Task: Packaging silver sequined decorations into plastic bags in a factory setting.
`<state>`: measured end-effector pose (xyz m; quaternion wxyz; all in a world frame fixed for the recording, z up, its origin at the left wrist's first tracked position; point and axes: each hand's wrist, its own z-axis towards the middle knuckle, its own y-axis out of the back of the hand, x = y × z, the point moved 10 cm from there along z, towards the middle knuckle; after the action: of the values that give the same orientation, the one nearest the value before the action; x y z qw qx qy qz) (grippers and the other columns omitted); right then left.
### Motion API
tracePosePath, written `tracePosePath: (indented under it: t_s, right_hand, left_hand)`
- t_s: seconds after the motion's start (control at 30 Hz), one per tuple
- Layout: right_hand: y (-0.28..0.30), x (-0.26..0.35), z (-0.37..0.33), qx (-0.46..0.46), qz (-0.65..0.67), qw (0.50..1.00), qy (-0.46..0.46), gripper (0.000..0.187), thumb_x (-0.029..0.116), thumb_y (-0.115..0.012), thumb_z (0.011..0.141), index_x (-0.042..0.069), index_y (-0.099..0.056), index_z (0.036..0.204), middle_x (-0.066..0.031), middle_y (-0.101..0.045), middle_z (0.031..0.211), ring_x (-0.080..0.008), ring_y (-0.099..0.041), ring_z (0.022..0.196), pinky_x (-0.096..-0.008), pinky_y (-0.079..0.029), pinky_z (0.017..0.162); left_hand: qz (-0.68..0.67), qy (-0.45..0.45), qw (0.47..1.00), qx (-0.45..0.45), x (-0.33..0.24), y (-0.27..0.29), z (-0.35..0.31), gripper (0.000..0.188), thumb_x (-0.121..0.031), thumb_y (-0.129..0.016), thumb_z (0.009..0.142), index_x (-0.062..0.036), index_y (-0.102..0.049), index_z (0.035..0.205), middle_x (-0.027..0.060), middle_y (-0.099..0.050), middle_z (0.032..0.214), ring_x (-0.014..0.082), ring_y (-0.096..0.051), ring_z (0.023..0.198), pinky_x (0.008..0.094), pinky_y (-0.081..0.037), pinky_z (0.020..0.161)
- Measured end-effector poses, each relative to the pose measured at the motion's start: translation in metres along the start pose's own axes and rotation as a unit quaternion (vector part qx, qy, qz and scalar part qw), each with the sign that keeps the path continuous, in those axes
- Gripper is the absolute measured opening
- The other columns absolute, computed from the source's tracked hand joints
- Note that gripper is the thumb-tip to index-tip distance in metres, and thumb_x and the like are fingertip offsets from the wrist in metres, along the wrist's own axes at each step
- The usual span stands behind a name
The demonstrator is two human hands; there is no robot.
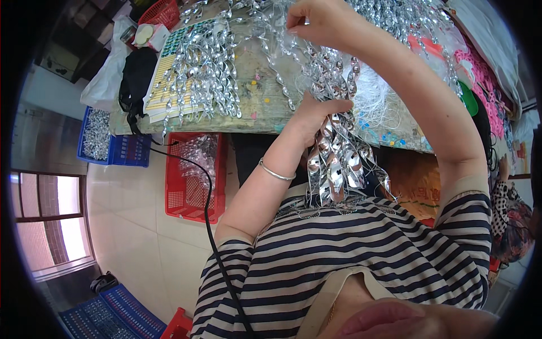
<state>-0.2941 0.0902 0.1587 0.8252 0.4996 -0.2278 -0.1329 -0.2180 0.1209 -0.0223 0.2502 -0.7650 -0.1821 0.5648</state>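
My left hand (317, 116) is closed around a thick bunch of shiny silver twisted strands (339, 161) at the table's near edge. The bunch's lower ends hang past the edge in front of my striped shirt, and its upper part lies on the table. Farther up, my right hand (323, 21) is raised over the far part of the table with its fingertips pinched together. Whatever is between those fingertips is too small to make out. More silver spiral strands (206, 79) lie spread out at the left on a yellow lined sheet (160, 85).
A tangle of white thread (370, 96) lies right of the bunch. Pink strands (484, 90) and a green object (467, 99) are at the right. Red basket (195, 212) and blue crate (127, 152) stand below the table's left side. A black cable (210, 192) hangs nearby; another person (511, 220) is far right.
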Motion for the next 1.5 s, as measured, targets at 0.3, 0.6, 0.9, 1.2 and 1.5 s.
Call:
tracePosePath:
  t_s: [0.3,0.6,0.9,1.2,1.5]
  right_hand:
    - [0.029,0.023,-0.065,-0.118,-0.161,0.972,0.123,0.014,0.015,-0.067,0.077,0.008,-0.063,0.089,-0.0052,-0.06,0.083,-0.0263,-0.06,0.08,-0.0382,-0.049,0.07]
    - [0.012,-0.042,-0.122,-0.204,-0.034,0.977,-0.053,0.027,0.006,-0.064,0.081,0.006,-0.06,0.108,-0.0085,-0.057,0.078,-0.0226,-0.058,0.068,-0.0324,-0.047,0.06]
    - [0.016,0.008,-0.134,-0.226,-0.014,0.974,0.012,0.021,0.004,-0.063,0.08,0.007,-0.062,0.101,-0.0091,-0.059,0.075,-0.0264,-0.058,0.064,-0.0337,-0.046,0.056]
    - [-0.031,0.013,-0.178,-0.132,0.101,0.983,-0.077,0.021,0.0,-0.061,0.081,0.006,-0.063,0.101,-0.0085,-0.057,0.074,-0.0252,-0.058,0.066,-0.0329,-0.045,0.059]
    - [-0.05,0.0,-0.221,-0.149,0.207,0.947,-0.196,0.022,-0.002,-0.058,0.084,0.003,-0.061,0.106,-0.0096,-0.059,0.085,-0.0165,-0.057,0.073,-0.026,-0.045,0.065]
  left_hand:
    - [-0.073,-0.042,0.996,-0.009,-0.005,0.015,0.001,0.043,0.003,-0.07,0.07,0.0029,-0.052,0.109,0.0121,-0.063,0.091,0.0218,-0.066,0.072,0.0358,-0.056,0.063]
    - [-0.11,-0.014,0.994,0.005,0.008,0.018,0.007,0.042,0.002,-0.067,0.073,0.0021,-0.05,0.111,0.0108,-0.061,0.088,0.0207,-0.065,0.066,0.0348,-0.056,0.055]
    - [-0.152,0.028,0.988,-0.012,0.021,0.027,0.007,0.027,-0.001,-0.066,0.077,0.002,-0.057,0.102,0.0093,-0.064,0.085,0.0202,-0.066,0.067,0.034,-0.057,0.06]
    - [-0.134,0.002,0.991,-0.009,0.022,0.034,-0.005,0.021,-0.014,-0.063,0.086,0.0041,-0.059,0.095,0.0118,-0.065,0.077,0.021,-0.066,0.063,0.0323,-0.056,0.056]
    - [-0.183,-0.029,0.982,0.024,0.024,0.018,-0.038,0.048,-0.039,-0.044,0.096,-0.0005,-0.047,0.123,0.014,-0.062,0.108,0.0235,-0.064,0.093,0.0394,-0.053,0.082]
